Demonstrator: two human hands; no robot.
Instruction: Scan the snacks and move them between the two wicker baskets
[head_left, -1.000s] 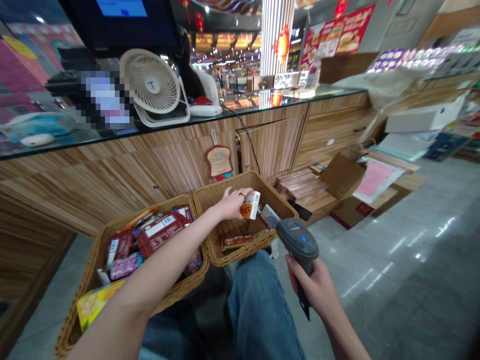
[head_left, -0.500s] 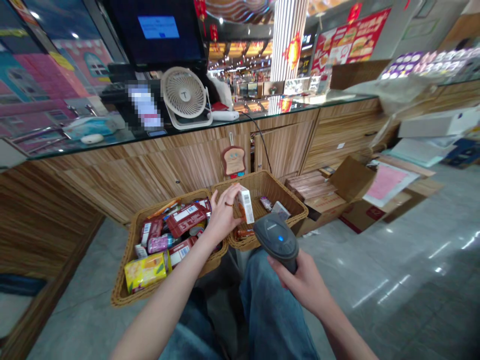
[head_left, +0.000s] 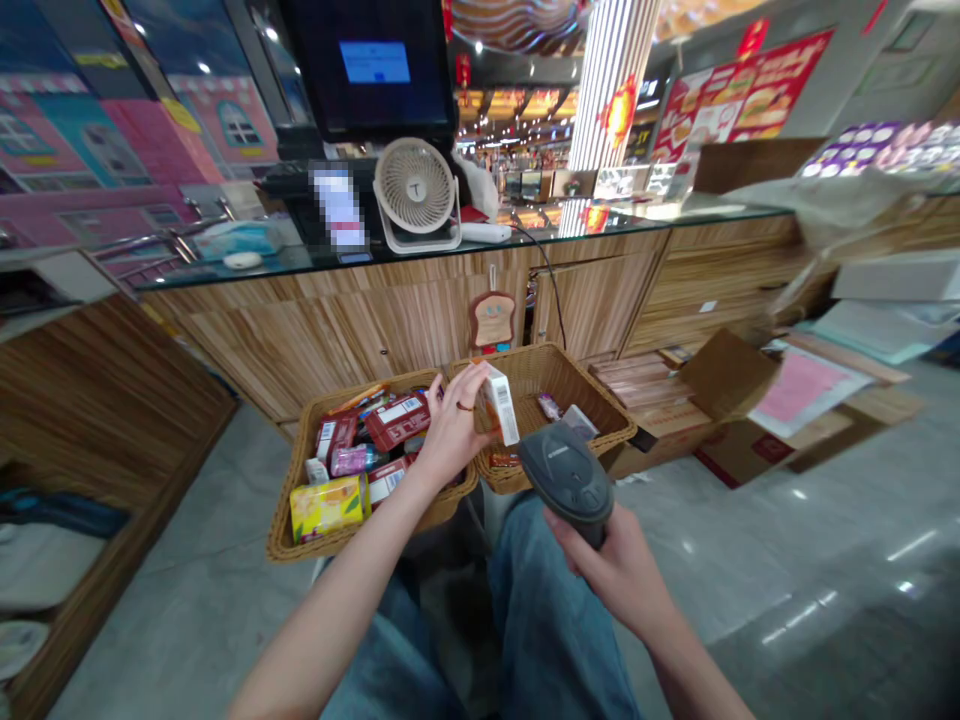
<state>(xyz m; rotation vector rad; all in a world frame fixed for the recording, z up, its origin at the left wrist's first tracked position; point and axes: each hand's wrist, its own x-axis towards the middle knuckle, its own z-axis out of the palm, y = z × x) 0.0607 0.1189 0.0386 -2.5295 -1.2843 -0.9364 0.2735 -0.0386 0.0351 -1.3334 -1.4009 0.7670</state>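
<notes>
My left hand (head_left: 454, 425) holds a small white and orange box (head_left: 501, 402) upright over the right wicker basket (head_left: 600, 392), with a barcode on its narrow side. In my right hand (head_left: 611, 560) is a dark grey barcode scanner (head_left: 568, 475), its head close to the box but apart from it. A few small packs (head_left: 579, 422) lie in the right basket. The left wicker basket (head_left: 281, 520) is full of goods, among them a yellow pack (head_left: 328, 508), dark red packs (head_left: 397, 420) and a purple bottle (head_left: 354, 460).
Behind the baskets stands a wooden counter (head_left: 337, 330) with a glass top, bearing a white fan (head_left: 417, 188) and a monitor (head_left: 371, 70). Open cardboard boxes (head_left: 739, 440) stand on the floor at the right. A bread-shaped ornament (head_left: 493, 320) hangs on the counter front.
The view has turned left, so the counter and baskets appear farther right. The blue light on the scanner no longer shows. Both hands keep their hold.
</notes>
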